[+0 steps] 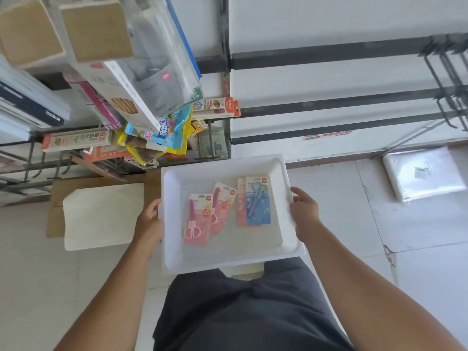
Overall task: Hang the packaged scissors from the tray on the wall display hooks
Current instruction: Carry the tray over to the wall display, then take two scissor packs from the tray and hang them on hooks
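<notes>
- Hands, two of them, carry one white tray [174,259] in front of the person's waist: the left hand [149,224] is curled around the tray's left rim, the right hand [302,211] grips the right rim with the fingers over its edge.
- Four scissor packs lie flat in the tray: a pink pack [196,220] at the left, a second pink pack [222,207] tilted and overlapping it, a blue pack [258,205] to the right, and a third pink pack [240,203] mostly hidden under the blue one.
- Three dark rails [329,53] cross the white wall ahead, with a cluster of bare hooks [445,79] at the far right.
- Stationery packs [162,79] crowd the rack at the left.
- One wrapped white bundle [423,173] sits on the floor to the right.
</notes>
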### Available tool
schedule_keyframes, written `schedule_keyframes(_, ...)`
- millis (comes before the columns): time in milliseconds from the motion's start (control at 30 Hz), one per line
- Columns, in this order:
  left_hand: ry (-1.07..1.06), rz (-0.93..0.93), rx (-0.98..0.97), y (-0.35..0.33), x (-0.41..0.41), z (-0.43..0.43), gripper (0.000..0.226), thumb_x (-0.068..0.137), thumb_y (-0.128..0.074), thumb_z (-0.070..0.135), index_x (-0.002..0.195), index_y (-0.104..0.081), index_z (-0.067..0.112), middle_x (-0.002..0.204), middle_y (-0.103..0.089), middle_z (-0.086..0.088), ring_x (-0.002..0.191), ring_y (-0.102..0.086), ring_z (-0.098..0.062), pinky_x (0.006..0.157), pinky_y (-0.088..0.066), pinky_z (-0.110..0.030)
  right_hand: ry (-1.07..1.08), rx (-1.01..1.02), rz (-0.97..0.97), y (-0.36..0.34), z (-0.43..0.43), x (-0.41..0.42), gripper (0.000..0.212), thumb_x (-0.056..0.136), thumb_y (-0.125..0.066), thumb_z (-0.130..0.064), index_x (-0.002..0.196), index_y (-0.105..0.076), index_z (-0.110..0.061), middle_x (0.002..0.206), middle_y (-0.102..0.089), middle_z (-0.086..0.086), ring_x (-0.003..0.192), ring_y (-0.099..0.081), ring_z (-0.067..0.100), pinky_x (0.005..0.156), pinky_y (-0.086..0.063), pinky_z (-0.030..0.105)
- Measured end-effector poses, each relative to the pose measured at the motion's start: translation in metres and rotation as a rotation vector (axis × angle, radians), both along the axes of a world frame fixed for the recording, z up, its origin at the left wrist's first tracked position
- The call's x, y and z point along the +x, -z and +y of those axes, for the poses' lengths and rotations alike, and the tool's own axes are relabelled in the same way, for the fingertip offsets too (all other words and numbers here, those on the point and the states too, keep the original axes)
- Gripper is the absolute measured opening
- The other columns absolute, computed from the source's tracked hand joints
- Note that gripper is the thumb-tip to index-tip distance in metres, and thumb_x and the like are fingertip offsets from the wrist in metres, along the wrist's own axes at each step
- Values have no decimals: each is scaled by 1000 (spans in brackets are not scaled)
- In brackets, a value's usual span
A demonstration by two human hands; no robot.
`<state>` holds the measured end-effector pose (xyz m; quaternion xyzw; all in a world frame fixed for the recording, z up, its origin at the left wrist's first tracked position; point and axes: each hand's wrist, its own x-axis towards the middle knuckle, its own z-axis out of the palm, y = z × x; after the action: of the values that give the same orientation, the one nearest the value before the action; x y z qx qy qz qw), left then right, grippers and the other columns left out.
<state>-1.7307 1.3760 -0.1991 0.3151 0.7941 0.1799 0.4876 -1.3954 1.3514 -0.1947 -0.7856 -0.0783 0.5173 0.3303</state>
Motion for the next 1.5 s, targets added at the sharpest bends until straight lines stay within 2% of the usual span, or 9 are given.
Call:
schedule_keyframes(300,-73,58,25,28,0,10,71,87,-41,-10,146,-49,27,154,-50,-3,136,-51,-29,103,-50,-51,-154,42,-52,15,9,-7,47,97,-48,-3,139,-59,-21,127,-54,2,111,-54,23,89,-43,33)
schedule_keyframes(433,-175,217,193,24,18,1,52,90,-42,-7,133,-61,14,142,-60,-7,132,-54,-28,102,-46,-38,-495,53,-432,24,12,-31,46,93,-50,-9,135,-59,-24,149,-47,-3,136,-40,25,114,-27,42)
schedule_keyframes(567,-85,150,283,46,45,8,35,95,-47,2,122,-66,14,129,-66,-5,121,-60,-25,93,-47,-32,-509,163,-417,40,12,-46,42,94,-50,-9,131,-61,-23,140,-57,-3,127,-50,22,106,-40,38)
schedule_keyframes(633,-56,111,270,68,57,16,29,96,-51,7,119,-68,14,125,-67,-4,115,-62,-23,86,-48,-26,-411,132,-255,60,20,-49,44,93,-49,-9,132,-62,-26,129,-62,1,104,-60,20,73,-51,27)
schedule_keyframes(767,49,110,194,74,68,16,27,98,-58,21,124,-65,19,125,-67,-3,107,-66,-23,80,-58,-33,-352,97,-183,65,22,-50,43,97,-48,-8,137,-59,-19,138,-61,2,99,-58,15,54,-39,9)
schedule_keyframes(1033,458,315,-86,100,68,13,59,91,-65,34,145,-45,22,141,-50,-13,122,-56,-37,95,-54,-44,-608,-124,-360,79,29,-62,54,97,-49,-20,150,-41,-22,144,-54,6,120,-56,29,96,-48,40)
schedule_keyframes(1167,699,528,-207,115,79,13,66,96,-56,45,153,-29,27,146,-37,-16,127,-46,-38,100,-42,-41,-831,-244,-495,104,31,-66,61,93,-56,-33,149,-34,-22,136,-45,12,126,-45,35,98,-41,44)
schedule_keyframes(1333,587,470,-76,118,82,20,79,82,-76,36,146,-31,34,128,-53,-13,117,-54,-35,94,-41,-46,-910,-241,-566,116,29,-78,74,90,-59,-31,153,-21,-20,137,-40,19,123,-44,40,100,-41,47)
schedule_keyframes(1500,354,191,-114,113,80,22,95,88,-73,17,160,-11,31,147,-42,-17,132,-50,-36,79,-45,-36,-807,-155,-492,109,29,-78,91,83,-69,-21,155,-13,-23,138,-40,15,129,-41,37,108,-36,47)
